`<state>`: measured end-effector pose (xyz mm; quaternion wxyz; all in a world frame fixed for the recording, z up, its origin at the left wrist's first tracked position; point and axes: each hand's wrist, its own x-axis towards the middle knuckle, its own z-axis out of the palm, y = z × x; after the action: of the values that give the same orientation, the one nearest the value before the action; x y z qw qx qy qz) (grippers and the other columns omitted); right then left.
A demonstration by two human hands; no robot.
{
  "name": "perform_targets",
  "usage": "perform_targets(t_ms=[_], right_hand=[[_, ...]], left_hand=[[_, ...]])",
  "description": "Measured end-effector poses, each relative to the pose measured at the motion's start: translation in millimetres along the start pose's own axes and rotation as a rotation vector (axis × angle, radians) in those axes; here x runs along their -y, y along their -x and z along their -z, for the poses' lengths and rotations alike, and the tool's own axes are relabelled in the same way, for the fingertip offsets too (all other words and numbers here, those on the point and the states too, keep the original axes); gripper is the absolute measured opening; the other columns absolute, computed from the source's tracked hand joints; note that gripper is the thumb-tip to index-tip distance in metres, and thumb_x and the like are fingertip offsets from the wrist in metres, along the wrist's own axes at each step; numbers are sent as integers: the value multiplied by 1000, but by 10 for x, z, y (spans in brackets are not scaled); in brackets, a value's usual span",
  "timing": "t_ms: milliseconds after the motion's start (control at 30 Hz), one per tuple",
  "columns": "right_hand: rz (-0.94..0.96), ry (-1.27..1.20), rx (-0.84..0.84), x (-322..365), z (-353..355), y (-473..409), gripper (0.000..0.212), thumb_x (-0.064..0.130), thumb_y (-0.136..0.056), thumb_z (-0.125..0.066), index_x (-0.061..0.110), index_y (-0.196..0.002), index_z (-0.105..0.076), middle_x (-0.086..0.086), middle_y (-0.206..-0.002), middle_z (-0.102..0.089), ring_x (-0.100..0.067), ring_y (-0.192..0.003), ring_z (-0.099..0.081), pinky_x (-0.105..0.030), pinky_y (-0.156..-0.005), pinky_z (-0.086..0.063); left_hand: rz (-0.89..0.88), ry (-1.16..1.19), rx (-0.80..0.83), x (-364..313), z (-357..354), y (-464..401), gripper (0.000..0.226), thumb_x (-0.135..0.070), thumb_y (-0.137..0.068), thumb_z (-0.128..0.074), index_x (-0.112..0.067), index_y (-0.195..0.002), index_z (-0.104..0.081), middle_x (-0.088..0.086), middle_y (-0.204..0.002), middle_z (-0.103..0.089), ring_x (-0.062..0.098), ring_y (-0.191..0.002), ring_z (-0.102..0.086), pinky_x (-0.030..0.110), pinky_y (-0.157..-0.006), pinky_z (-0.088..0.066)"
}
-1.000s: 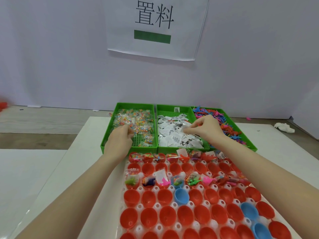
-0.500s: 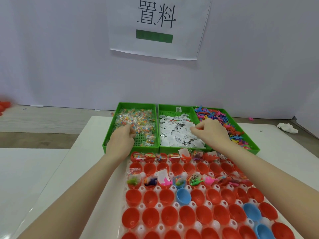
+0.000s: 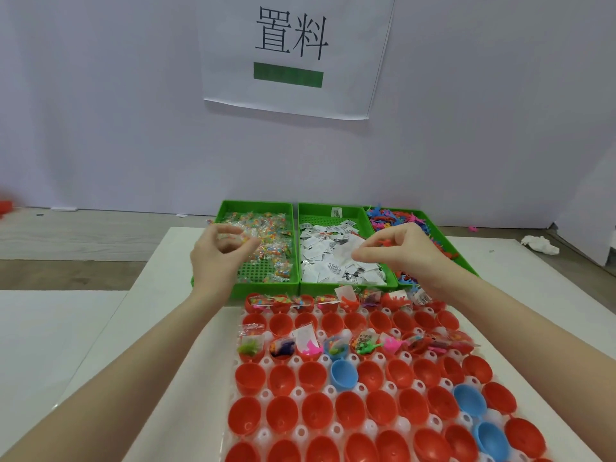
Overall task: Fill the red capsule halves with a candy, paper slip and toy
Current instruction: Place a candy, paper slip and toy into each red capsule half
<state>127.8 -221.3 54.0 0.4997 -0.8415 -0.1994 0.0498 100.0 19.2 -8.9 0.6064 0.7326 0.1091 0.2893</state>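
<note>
The left hand (image 3: 221,253) is raised over the left green tray (image 3: 256,205), its fingers curled and pinching what looks like a clear-wrapped candy (image 3: 230,235), though blur keeps that from being certain. The right hand (image 3: 405,251) is over the middle green tray (image 3: 330,208), fingers bent together around a white paper slip (image 3: 346,250), with a small red toy (image 3: 386,242) showing under the curled fingers. The left tray holds wrapped candies, the middle one paper slips, and the right green tray (image 3: 461,253) coloured toys. Near the trays, red capsule halves (image 3: 281,411) sit in a white holder (image 3: 266,436) on the white table (image 3: 156,278); the far row and the third row already hold items, the others are bare. A few blue halves (image 3: 343,375) sit among them. A paper sign (image 3: 293,51) hangs on the far wall.
</note>
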Motion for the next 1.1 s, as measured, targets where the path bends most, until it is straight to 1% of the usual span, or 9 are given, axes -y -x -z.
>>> perform_targets(t_ms=[167,333,400,533,667,767,867,967,1100], right_hand=[[130,57,192,330,-57,227,11,18,-72,-76,18,-61,-72,8,-43,-35,-3,-42,-28,-12,-44,-25],[326,311,189,541,-185,398,16,19,-75,-71,22,-59,-68,9,-39,-30,-7,-39,-28,-14,-44,-24],[346,329,144,578,-206,444,18,18,-75,-71,23,-58,-67,9,-35,-30,-7,-38,-30,-13,-43,-24],[344,300,145,647,-239,548,13,27,-77,-71,20,-66,-70,10,-35,-30,-7,-38,-29,-14,-43,-24],[190,95,241,699,-161,665,34,50,-78,-51,28,-98,-66,13,-52,-36,-5,-48,-30,-16,-49,-31],[86,-104,259,718,-61,728,23,25,-98,-36,28,-104,-58,7,-61,-40,-9,-54,-35,-14,-51,-39],[147,-56,266,728,-9,817,28,6,-96,-41,26,-104,-60,5,-64,-52,-6,-57,-46,-15,-59,-45],[268,-21,228,795,-29,898,18,10,-88,-56,24,-96,-63,6,-68,-70,-2,-57,-59,-15,-60,-50],[302,-144,220,879,-61,972,16,20,-65,-67,14,-80,-65,0,-70,-73,-9,-57,-67,-16,-57,-52]], left_hand=[[12,139,476,-551,-40,482,11,-14,-76,-69,-22,-84,-69,-7,-68,-72,5,-61,-67,12,-57,-50],[163,262,638,-805,8,815,19,-23,-89,-52,-23,-94,-70,-4,-85,-73,6,-79,-68,15,-68,-52],[162,246,649,-847,63,895,21,-25,-88,-52,-17,-98,-69,-2,-84,-73,6,-79,-67,14,-69,-51],[34,157,568,-877,142,1027,17,-7,-87,-58,-14,-97,-69,-4,-71,-70,3,-67,-64,11,-63,-49],[74,143,491,-889,216,1075,19,-7,-85,-60,-9,-103,-69,-5,-65,-69,4,-62,-64,12,-61,-50],[89,154,460,-914,257,1130,24,-10,-83,-62,-25,-102,-59,-4,-64,-71,5,-63,-67,11,-62,-51],[82,175,456,-971,268,1184,23,-12,-82,-63,-21,-99,-52,-4,-67,-72,7,-63,-68,12,-59,-50],[26,184,468,-1027,280,1226,18,-9,-81,-64,-16,-91,-51,-3,-67,-72,9,-61,-68,13,-58,-51],[-42,149,451,-1077,322,1277,16,-14,-76,-68,-18,-86,-56,-6,-66,-72,7,-60,-68,12,-57,-50]])
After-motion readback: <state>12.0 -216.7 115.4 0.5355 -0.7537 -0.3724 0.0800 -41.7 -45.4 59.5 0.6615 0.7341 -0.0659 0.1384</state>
